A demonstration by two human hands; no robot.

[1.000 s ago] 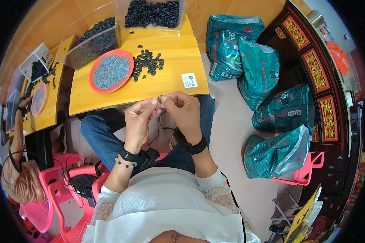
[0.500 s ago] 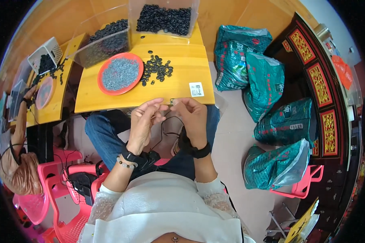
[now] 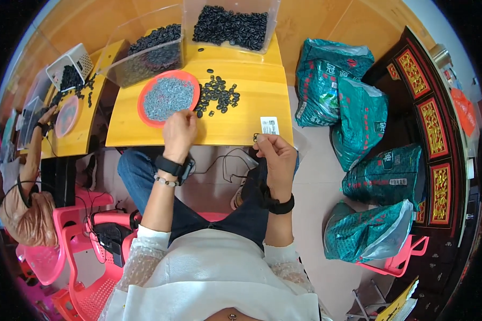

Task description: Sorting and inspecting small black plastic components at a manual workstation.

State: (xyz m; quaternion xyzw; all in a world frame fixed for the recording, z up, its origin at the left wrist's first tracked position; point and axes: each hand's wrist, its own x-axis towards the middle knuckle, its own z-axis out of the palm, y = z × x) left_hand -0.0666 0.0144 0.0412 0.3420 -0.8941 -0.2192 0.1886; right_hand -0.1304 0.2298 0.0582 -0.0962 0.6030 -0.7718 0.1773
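Thumb and fingertips of my right hand (image 3: 275, 155) pinch a small dark buckle-like piece (image 3: 256, 137) at the table's front edge, by a white printed label (image 3: 269, 126). My left hand (image 3: 179, 131) is closed, its fingers bent down at the near rim of a round red plate (image 3: 143, 111); anything inside them is hidden. Heaped on that plate are thin grey metal pieces (image 3: 168, 97), too small to name. Small black oval pieces (image 3: 218, 95) lie scattered on the yellow table (image 3: 241, 128) to the right of the plate.
Two clear plastic bins (image 3: 144, 64) of black pieces stand at the table's back. Several green sacks (image 3: 361, 117) line the floor at right, beside a dark carved cabinet (image 3: 412, 107). At far left, another person's arm (image 3: 33, 150) reaches over a second table. Pink chairs (image 3: 75, 257) stand lower left.
My hands were together at the table edge and are now apart. The left has moved to the plate; the right has shifted a little rightward with the small dark piece. My view has shifted slightly.
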